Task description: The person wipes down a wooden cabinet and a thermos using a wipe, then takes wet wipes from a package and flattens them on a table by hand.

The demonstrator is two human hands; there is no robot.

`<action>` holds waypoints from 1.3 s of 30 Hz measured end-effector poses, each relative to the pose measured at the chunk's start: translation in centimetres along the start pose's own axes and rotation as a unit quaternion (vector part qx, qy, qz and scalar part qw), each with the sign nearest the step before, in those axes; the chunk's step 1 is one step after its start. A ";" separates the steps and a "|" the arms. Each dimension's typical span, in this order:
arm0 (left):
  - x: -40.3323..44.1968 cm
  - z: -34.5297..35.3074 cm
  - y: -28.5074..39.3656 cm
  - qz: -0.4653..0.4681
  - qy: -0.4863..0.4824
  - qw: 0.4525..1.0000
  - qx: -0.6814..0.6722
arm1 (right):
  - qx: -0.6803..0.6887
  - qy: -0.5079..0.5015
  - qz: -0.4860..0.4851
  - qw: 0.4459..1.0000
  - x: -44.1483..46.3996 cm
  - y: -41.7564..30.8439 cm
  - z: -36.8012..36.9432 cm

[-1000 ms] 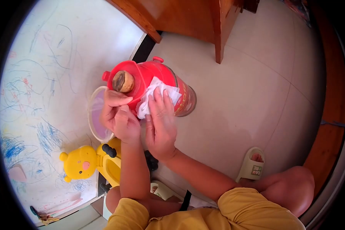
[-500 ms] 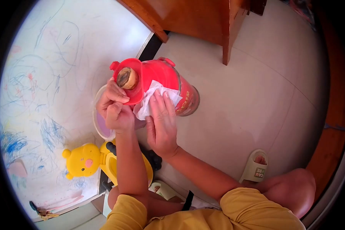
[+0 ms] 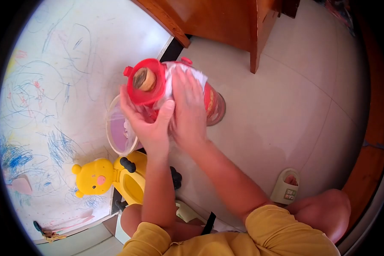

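A red thermos flask (image 3: 212, 102) leans away from me, its cork stopper (image 3: 145, 80) sitting in the rimmed top that faces me. My left hand (image 3: 147, 128) is wrapped around the near side of the flask just below the rim, thumb raised toward my other hand. With nearly straight fingers, my right hand (image 3: 187, 100) presses a white tissue (image 3: 199, 77) against the flask's upper body. The tissue is partly covered by those fingers, and their motion blurs it a little. Lower down, printed lettering shows on the flask's side.
A lined waste bin (image 3: 109, 135) stands left of the flask, with white scraps inside. Closer to me is a yellow bear-faced child's potty (image 3: 99, 177). A scribbled white wall (image 3: 64, 85) runs along the left. Wooden furniture (image 3: 217, 23) stands ahead; a slipper (image 3: 286, 186) lies right.
My left hand has shifted from pinching the rim to wrapping around the flask below it. My right hand has slid the tissue up and further round the body. The flask's top has tilted slightly.
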State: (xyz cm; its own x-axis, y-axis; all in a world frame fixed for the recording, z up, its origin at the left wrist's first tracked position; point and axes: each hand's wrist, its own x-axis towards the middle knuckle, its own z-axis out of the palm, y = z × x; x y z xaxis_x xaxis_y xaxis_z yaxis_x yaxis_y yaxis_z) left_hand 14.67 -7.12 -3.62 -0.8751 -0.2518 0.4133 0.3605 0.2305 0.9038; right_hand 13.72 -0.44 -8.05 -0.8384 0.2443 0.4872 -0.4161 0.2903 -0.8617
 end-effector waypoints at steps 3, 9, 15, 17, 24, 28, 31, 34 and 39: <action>-0.5 0.9 -0.6 0.023 -0.016 0.999 0.021 | -0.009 -0.010 0.000 1.000 1.1 1.0 -0.5; -0.1 1.6 -0.9 0.020 0.024 0.996 0.078 | 0.009 -0.004 -0.003 1.000 0.0 0.7 -0.6; 1.1 -1.5 -1.4 -0.024 0.109 0.989 0.092 | -0.012 -0.003 -0.029 0.999 -4.9 -1.6 1.5; 1.3 -2.9 -2.0 0.036 0.066 0.996 0.047 | -0.004 0.000 -0.032 0.999 -5.7 -1.8 2.4; 1.4 -3.1 -2.4 0.022 0.065 0.997 0.036 | 0.002 -0.013 -0.016 1.000 -1.1 -1.5 1.7; 1.5 -3.2 -2.7 0.015 0.070 0.996 0.056 | 0.025 -0.018 -0.025 0.999 -0.9 -0.2 1.6; 1.3 -2.8 -2.6 0.011 0.073 0.996 0.043 | 0.041 0.027 -0.030 0.998 -3.4 0.7 2.0; 1.4 -2.9 -2.6 0.017 0.068 0.997 0.042 | 0.033 0.067 -0.049 0.996 -5.2 0.7 2.1; 0.6 -2.2 -1.9 0.002 0.096 0.992 0.083 | 0.058 0.068 -0.043 0.995 -5.0 0.7 1.6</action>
State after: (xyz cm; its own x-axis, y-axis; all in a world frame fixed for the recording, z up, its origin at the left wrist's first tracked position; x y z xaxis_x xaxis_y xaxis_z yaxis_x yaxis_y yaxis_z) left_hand 14.14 -9.77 -4.81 -0.7901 -0.4212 0.4454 0.2923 0.3798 0.8777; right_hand 17.05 -2.94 -11.37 -0.7454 0.3490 0.5680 -0.5288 0.2092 -0.8226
